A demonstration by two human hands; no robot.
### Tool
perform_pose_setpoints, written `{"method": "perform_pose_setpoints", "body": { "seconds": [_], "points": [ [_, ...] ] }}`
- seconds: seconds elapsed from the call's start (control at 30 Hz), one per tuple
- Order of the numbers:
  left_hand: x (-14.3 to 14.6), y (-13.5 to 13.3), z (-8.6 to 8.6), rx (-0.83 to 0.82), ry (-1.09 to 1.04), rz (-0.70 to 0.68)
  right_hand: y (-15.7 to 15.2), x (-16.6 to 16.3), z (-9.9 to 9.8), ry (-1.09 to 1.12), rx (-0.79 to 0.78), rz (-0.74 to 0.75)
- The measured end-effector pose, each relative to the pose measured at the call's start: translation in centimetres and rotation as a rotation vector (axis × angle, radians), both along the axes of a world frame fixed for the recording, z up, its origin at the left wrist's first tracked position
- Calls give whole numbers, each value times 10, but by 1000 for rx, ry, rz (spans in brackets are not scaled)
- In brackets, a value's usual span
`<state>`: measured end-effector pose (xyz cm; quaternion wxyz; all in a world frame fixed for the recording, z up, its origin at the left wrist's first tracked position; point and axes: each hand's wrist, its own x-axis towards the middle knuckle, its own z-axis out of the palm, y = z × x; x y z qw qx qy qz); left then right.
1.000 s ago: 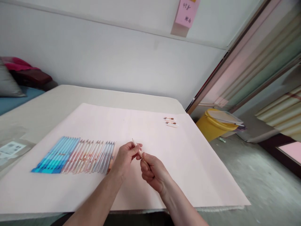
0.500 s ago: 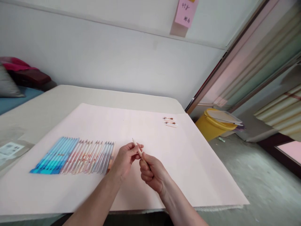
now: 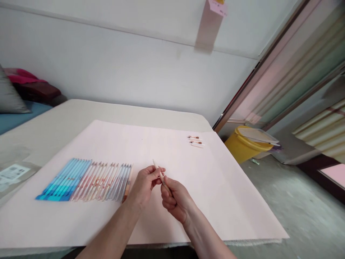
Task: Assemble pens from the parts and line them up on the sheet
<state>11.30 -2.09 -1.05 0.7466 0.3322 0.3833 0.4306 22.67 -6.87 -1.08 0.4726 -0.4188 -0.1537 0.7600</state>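
A slim pale pen (image 3: 155,165) is held between my hands above the pink sheet, its tip pointing away and slightly left. The fingers of my left hand (image 3: 145,181) pinch it near the front. Behind them, my right hand (image 3: 174,198) is closed round the pen's brownish rear part, with the thumb on top. Left of my hands lies a tight row of pens: several blue pens (image 3: 67,178), then pale pens with reddish patterns (image 3: 91,181), then greyish ones (image 3: 118,183). An orange-brown pen (image 3: 127,187) ends the row beside my left wrist.
A pink sheet (image 3: 221,194) covers much of the table (image 3: 121,109). Several small pen parts (image 3: 195,142) lie at its far right. A clear plastic bag with a label (image 3: 13,172) is at the left edge. A yellow bin (image 3: 244,145) stands on the floor at right.
The view has tilted a little, and the pink note on the wall now shows only its lower flap swung up. Both hands keep their hold on the pen, almost unmoved.
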Motion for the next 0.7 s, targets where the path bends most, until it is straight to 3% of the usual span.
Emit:
{"method": "perform_pose_setpoints", "body": {
  "seconds": [0.23, 0.7],
  "points": [
    [1, -1, -4, 61, 54, 33, 0, 0, 1, -34, 37, -21],
    [-3, 4, -11, 14, -21, 13, 2, -1, -4, -10, -82, -56]
  ]
}}
